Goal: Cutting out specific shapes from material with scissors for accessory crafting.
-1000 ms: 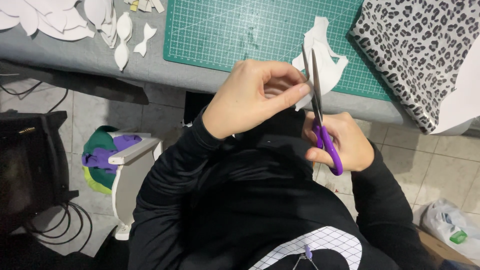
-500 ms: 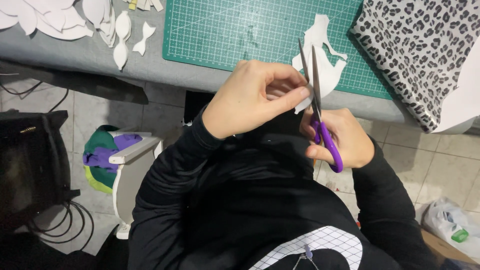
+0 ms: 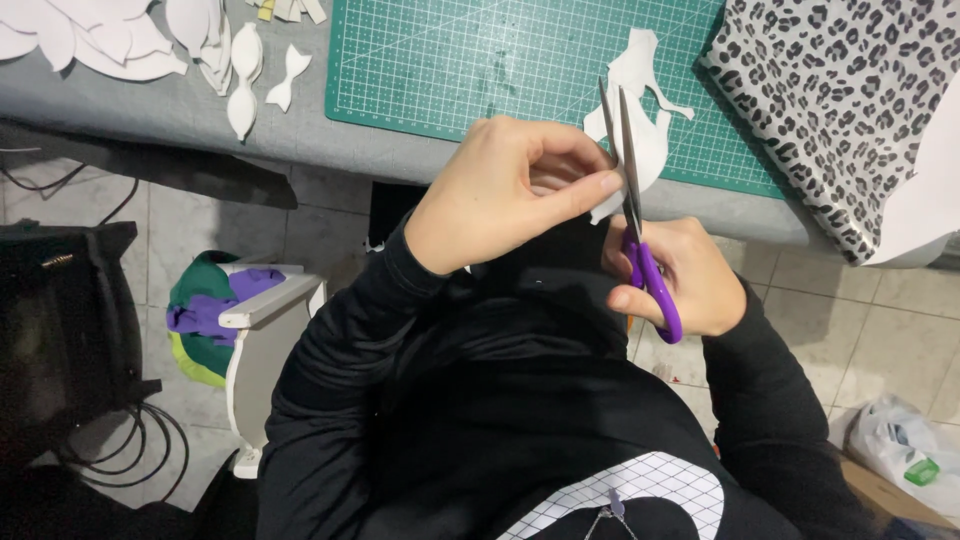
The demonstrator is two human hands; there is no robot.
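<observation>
The white paper cut-out (image 3: 640,120) is hanging in the air just over the near edge of the grey worktop (image 3: 120,100), its upper part showing against the green cutting mat (image 3: 480,60); the left hand (image 3: 500,195) is pinching its lower edge between thumb and fingertips, closed firmly on the sheet; the right hand (image 3: 680,275) is gripping the purple-handled scissors (image 3: 635,200), fingers through the loops, blades pointing away from the body and standing narrowly parted against the paper; compared with a second ago, the blades are sitting a little closer together and the paper is lying slightly more turned, which suggests the cut is creeping along the outline rather than finishing; further out, a leopard-print sheet (image 3: 830,110) is covering the right end of the worktop, and loose white paper shapes (image 3: 240,80) are lying towards its far left corner; below the worktop, on the tiled floor, a small white bin (image 3: 265,340) is holding green and purple scraps (image 3: 205,310).
</observation>
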